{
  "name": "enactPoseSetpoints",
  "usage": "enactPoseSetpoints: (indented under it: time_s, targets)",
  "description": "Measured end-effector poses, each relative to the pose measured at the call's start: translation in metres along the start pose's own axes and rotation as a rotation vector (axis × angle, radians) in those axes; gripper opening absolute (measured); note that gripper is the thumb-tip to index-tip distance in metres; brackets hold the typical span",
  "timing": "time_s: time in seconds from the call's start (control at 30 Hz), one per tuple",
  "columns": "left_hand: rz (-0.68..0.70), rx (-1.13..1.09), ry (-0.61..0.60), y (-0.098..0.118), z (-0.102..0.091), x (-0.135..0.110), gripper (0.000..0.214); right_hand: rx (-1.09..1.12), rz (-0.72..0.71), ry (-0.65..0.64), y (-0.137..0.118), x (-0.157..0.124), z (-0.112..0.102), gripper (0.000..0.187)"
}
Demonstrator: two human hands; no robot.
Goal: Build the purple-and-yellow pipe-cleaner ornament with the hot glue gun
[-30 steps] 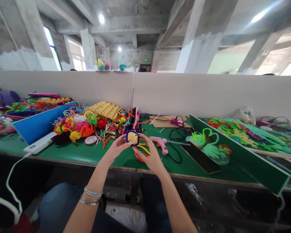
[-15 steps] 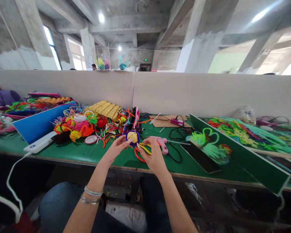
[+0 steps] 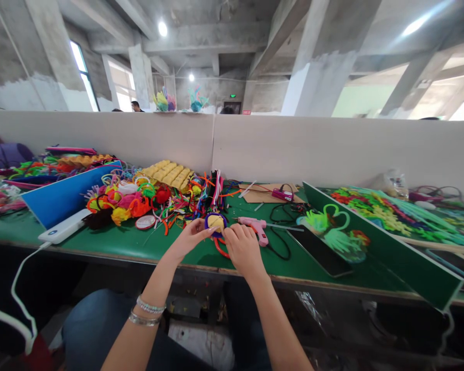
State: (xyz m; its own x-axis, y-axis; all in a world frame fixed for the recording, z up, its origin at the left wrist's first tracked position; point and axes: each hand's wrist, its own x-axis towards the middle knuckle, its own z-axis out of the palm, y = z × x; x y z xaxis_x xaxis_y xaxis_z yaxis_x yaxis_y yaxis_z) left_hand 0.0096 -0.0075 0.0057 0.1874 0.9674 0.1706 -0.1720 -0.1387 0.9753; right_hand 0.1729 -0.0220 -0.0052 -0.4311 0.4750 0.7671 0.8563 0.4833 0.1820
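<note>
Blue and stiff, a flat board (image 3: 71, 196) stands on the left part of the green table (image 3: 116, 246), which looks smooth and a bit shiny. Near it lies a long white plastic box (image 3: 64, 228). Next comes a heap of soft, fuzzy balls and loops (image 3: 127, 203) in red, orange, yellow, pink and white. Behind the heap is a bumpy yellow tray (image 3: 170, 174), and in front is a small round disc (image 3: 145, 222).

Then comes the left hand (image 3: 191, 238), with shiny bracelets (image 3: 147, 313) on its wrist. Its thumb and fingers are nearly closed, pinching the left side of a round piece (image 3: 216, 222). The piece is near the table's middle, with a pale yellow face and a purple rim. Under it shows a curved red handle (image 3: 221, 249). The right hand (image 3: 243, 248) has its fingers bent and bunched at the piece's right edge; I can't tell how well they hold it.

Beside that hand lies a smooth pink glue gun (image 3: 260, 226). Further right are a flat black slab (image 3: 320, 251), fuzzy green curls (image 3: 342, 238) and a dark green board (image 3: 386, 250).
</note>
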Motion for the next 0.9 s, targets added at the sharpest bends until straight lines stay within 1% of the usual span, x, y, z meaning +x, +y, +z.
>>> enactPoseSetpoints:
  time_s: [0.17, 0.4, 0.5, 0.6, 0.67, 0.77, 0.9]
  targets:
    - [0.009, 0.026, 0.004, 0.001, 0.000, 0.001, 0.041, 0.084, -0.007, 0.023, 0.002, -0.002, 0.002, 0.020]
    - [-0.020, 0.053, 0.073, 0.002, -0.004, 0.003, 0.045, 0.183, 0.063, 0.073, 0.003, -0.001, 0.001, 0.023]
    - [-0.031, 0.049, 0.071, 0.002, -0.005, 0.002, 0.046, 0.213, 0.085, 0.093, 0.005, -0.001, 0.002, 0.022]
    - [-0.025, 0.053, 0.056, 0.001, -0.006, 0.002, 0.046, 0.252, 0.130, 0.102, 0.006, -0.002, 0.002, 0.025]
    - [-0.018, 0.061, 0.041, 0.000, -0.007, 0.002, 0.045, 0.271, 0.154, 0.089, 0.006, -0.003, 0.002, 0.027]
    - [0.001, 0.054, 0.013, -0.003, -0.006, 0.002, 0.044, 0.292, 0.178, 0.026, 0.004, -0.003, 0.001, 0.024]
    - [0.025, 0.026, -0.001, -0.010, -0.001, 0.005, 0.043, 0.227, 0.190, -0.042, -0.001, -0.002, 0.004, 0.024]
